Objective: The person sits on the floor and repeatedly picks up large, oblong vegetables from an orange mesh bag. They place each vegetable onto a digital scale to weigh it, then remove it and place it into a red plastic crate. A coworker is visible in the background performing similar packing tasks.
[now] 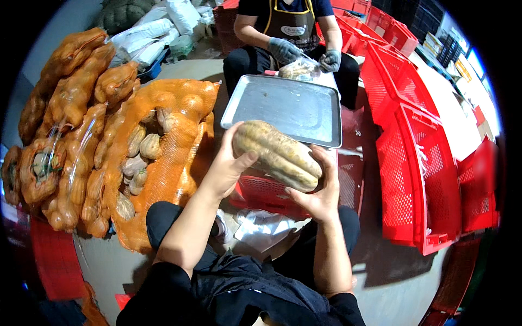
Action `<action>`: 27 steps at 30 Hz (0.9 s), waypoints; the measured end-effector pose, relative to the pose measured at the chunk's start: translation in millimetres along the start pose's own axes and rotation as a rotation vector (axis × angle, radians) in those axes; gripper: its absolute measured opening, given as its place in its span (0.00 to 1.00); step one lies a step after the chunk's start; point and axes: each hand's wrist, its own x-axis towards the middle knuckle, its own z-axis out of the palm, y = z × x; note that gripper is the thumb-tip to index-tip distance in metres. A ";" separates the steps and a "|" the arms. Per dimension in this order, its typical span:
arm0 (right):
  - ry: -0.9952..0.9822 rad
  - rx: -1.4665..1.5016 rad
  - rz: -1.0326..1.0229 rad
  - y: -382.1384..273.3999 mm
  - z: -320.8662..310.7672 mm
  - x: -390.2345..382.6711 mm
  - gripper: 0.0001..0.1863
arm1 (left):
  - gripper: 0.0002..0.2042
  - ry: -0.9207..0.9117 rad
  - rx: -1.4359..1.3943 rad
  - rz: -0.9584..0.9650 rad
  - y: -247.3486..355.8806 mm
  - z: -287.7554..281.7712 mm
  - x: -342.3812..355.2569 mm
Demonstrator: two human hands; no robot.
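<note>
A large oblong pumpkin (278, 155), ribbed and mottled tan and green, is held between my two hands. My left hand (231, 161) grips its left end, with the thumb lying along the near side. Around the right end curl the fingers of my right hand (317, 187), its thumb underneath. Just beyond the pumpkin lies a bare grey metal tray (272, 106), slightly overlapped by it in view. Under the tray stands a red plastic crate (266, 196). To my left, an orange mesh sack (187, 127) gapes open, showing several similar pumpkins (149, 146) inside.
Across the tray sits a person in an apron, whose gloved hands (285, 50) handle a clear bag of produce (300, 69). More filled orange sacks (73, 89) pile up at the left. Red crates (405, 168) line the right. White sacks (157, 32) lie at the back left.
</note>
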 end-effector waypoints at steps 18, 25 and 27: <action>-0.369 -0.261 0.170 140.4 -54.0 167.0 0.45 | 0.08 0.672 0.906 0.276 16.1 -213.8 -78.9; -0.492 -0.148 0.461 131.5 -54.9 181.2 0.45 | 0.02 0.867 1.338 -0.051 8.5 -406.9 -128.9; -0.302 -0.299 0.439 105.6 -38.8 175.7 0.45 | 0.03 0.821 1.206 -0.154 6.7 -405.3 -87.7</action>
